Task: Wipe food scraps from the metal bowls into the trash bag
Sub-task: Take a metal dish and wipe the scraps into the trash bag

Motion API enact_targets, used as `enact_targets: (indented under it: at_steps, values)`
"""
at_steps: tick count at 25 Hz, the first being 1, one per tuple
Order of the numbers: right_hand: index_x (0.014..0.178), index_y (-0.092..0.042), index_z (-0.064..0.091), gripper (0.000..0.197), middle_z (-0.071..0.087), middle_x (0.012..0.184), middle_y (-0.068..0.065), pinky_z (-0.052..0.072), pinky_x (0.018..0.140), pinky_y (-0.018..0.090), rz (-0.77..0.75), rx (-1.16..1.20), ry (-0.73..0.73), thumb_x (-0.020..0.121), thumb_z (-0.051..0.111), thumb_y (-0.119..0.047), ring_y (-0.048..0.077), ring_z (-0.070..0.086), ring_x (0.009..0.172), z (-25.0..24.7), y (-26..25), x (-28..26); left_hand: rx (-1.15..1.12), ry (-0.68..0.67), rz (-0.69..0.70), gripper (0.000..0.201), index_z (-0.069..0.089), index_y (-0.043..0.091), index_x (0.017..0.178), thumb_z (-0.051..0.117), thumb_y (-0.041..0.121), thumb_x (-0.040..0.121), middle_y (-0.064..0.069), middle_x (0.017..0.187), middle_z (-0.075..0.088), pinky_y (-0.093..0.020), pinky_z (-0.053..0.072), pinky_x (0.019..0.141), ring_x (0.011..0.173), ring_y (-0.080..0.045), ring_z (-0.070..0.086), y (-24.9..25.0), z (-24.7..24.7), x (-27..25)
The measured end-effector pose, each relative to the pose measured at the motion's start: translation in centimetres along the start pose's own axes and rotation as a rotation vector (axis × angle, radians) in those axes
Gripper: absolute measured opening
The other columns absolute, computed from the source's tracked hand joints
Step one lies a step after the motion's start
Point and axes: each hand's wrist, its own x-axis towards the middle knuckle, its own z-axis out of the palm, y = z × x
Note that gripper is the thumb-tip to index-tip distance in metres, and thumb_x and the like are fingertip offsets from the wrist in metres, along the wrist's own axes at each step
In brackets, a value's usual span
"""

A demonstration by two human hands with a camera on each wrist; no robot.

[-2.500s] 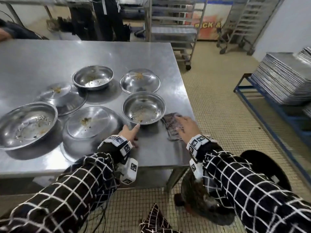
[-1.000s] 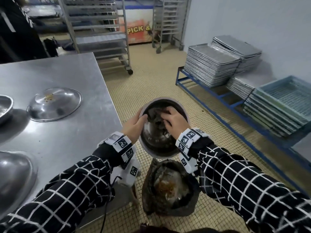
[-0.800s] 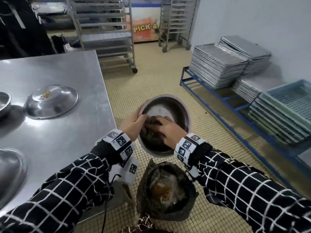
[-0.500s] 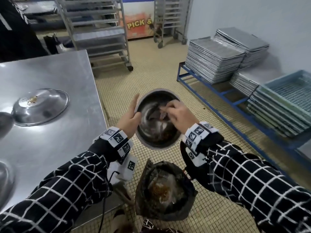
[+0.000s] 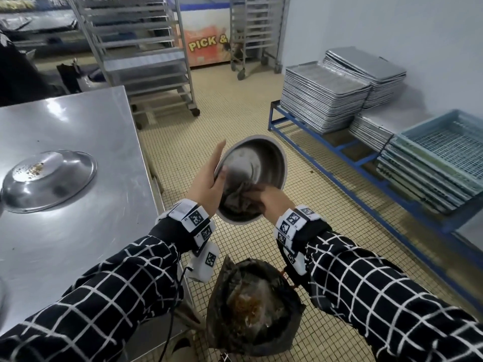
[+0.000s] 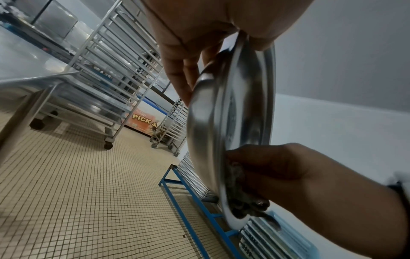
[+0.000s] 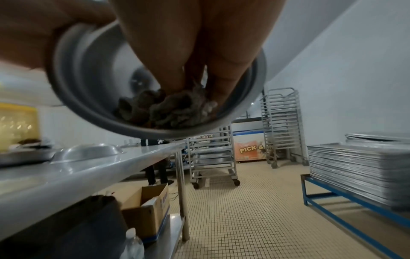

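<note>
While two hands work, one bowl [image 5: 257, 165] tilts.

Shiny silver round metal bowl [image 5: 257, 165], a crumpled grey-brown cloth [image 5: 239, 202] under the fingertips. Below the fingers, a black plastic trash bag [image 5: 277, 333] with orange-brown scraps. Black sleeves [image 5: 392, 309] with a white grid; white wristbands [image 5: 294, 222] with black square markers.

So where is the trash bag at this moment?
In the head view the trash bag stands open on the tiled floor, bottom centre, beside the steel table, below the tilted metal bowl.
</note>
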Motion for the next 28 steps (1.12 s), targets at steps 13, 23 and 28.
enact_targets:
  at_steps: [13,23,28]
  values:
    - [0.121,-0.007,0.061,0.032,0.054,0.124,0.009,0.037,0.098,0.020,-0.085,-0.028,0.539,0.090,0.057,-0.007,0.022,0.052,0.111,-3.6,-3.1,2.5,-0.112,-0.044,0.017,0.039,0.031,0.052,0.135,0.034,0.048,0.096,-0.005,0.131,0.046,-0.045,0.047,0.098,0.117,-0.017,0.049,-1.3,-0.8,1.8]
    - [0.109,-0.006,0.063,0.024,0.062,0.110,0.006,0.051,0.087,0.024,0.077,0.764,-0.017,0.086,0.063,-0.009,0.016,0.063,0.103,1.1,-3.7,3.2,-0.178,0.006,0.004,0.037,0.031,0.042,0.136,0.032,0.034,0.100,0.011,0.126,0.048,-0.029,0.048,0.090,0.107,0.002,0.049,0.3,-3.1,1.8]
    - [0.113,-0.008,0.064,0.024,0.061,0.116,0.006,0.047,0.094,0.020,-0.011,0.173,-0.136,0.092,0.053,-0.012,0.014,0.059,0.102,0.1,-2.5,1.6,-0.060,0.014,0.005,0.038,0.031,0.047,0.136,0.033,0.039,0.100,0.001,0.133,0.050,-0.047,0.050,0.094,0.117,-0.020,0.053,-1.3,-3.3,1.9]
